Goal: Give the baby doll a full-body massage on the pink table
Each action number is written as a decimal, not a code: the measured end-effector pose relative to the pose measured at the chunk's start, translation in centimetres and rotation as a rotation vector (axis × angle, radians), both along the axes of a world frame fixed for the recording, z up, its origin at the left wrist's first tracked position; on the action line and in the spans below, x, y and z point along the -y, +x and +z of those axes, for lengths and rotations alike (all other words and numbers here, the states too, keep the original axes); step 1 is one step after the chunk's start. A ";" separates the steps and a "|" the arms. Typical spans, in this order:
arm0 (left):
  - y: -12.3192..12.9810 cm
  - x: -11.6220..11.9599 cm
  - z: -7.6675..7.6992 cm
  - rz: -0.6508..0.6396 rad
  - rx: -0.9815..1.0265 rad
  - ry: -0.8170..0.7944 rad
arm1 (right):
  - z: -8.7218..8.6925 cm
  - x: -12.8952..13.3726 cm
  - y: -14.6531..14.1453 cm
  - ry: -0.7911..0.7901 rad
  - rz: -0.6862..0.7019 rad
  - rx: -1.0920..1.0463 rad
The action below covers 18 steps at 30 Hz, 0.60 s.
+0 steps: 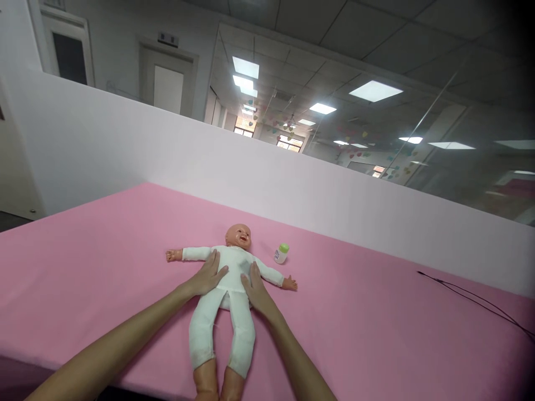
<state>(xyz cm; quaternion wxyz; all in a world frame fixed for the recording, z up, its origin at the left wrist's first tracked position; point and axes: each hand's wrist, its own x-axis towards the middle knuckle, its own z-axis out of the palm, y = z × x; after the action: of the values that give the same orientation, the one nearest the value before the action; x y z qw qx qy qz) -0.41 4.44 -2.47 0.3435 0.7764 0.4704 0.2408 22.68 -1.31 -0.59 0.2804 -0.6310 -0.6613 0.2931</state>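
A baby doll (232, 267) with a white cloth body lies on its back on the pink table cover (363, 312), head away from me and arms spread. My left hand (208, 275) rests flat against the left side of its torso, thumb apart from the fingers. On the torso's right side lies my right hand (256, 288), also with thumb and fingers apart. Neither hand is closed round anything. A small white bottle with a green cap (281, 253) stands beyond the doll's arm on the right.
A thin black cable (468, 297) lies looped at the right of the table. Behind the table runs a low white wall (267, 175) with glass above it. Two doors are at the back left.
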 end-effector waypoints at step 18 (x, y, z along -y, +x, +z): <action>1.1 -0.6 1.7 0.081 -0.042 0.113 | -1.0 -3.6 0.4 0.225 -0.091 0.040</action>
<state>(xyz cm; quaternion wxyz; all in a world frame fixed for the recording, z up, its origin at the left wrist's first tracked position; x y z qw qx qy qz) 0.65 5.05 -0.73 0.2790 0.7799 0.4942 0.2642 23.06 2.30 -1.54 0.3490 -0.6306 -0.6663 0.1913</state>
